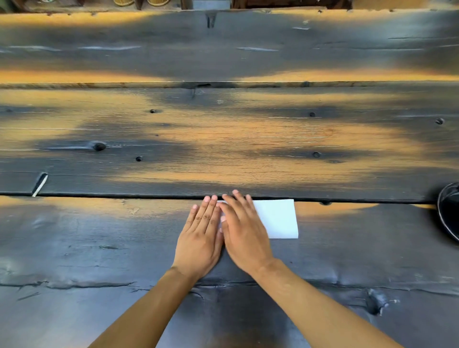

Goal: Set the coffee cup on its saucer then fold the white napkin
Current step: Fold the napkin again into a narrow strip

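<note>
A white napkin (pixel 278 218) lies flat on the dark wooden table (pixel 223 139), folded into a rectangle near the front plank's far edge. My right hand (pixel 243 228) rests palm down on the napkin's left part, fingers spread and flat. My left hand (pixel 202 238) lies flat beside it, just left of the napkin's left edge, thumb side touching my right hand. Both hands hide the napkin's left end. At the right border a dark round saucer (pixel 447 211) shows only in part; I cannot see whether a cup stands on it.
The table is made of wide scorched planks with gaps between them (pixel 124 195) and several knots. A small white-edged chip (pixel 39 183) sits in the gap at the left. Wicker items (pixel 141 2) show beyond the far edge.
</note>
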The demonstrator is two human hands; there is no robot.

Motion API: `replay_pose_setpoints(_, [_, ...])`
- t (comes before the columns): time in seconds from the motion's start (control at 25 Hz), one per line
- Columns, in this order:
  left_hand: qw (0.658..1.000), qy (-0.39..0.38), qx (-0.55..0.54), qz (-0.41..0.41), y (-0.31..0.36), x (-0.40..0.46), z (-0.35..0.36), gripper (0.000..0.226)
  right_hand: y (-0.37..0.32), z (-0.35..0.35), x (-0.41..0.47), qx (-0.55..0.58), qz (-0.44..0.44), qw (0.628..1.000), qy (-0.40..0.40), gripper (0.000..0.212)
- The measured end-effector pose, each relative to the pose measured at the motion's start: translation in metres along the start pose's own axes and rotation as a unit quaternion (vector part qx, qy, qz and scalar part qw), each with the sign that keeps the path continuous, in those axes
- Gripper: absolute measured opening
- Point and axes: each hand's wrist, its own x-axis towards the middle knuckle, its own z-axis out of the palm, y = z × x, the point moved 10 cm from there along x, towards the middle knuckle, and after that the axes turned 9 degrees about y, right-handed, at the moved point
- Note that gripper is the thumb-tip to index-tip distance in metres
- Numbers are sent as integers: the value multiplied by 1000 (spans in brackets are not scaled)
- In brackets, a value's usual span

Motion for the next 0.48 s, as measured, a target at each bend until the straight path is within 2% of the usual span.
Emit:
replay_pose_setpoints(0.08, [999, -45, 10, 0, -5, -1, 12, 61, -8, 26, 2, -22, -7, 999, -46, 49])
replay_pose_setpoints(0.24, [994, -86, 64, -5, -11, -7, 27, 62, 4, 51, -3, -48, 0, 994, -99, 60])
replay_pose_setpoints(0.36, [990, -112, 80, -13, -13, -9, 35, 70, 9, 53, -9, -93, -23, 989, -114, 73])
replay_pose_setpoints(0.48, [990, -114, 80, -26, -16, -8, 35, 65, 30, 44, -14, -124, -12, 986, -109, 75])
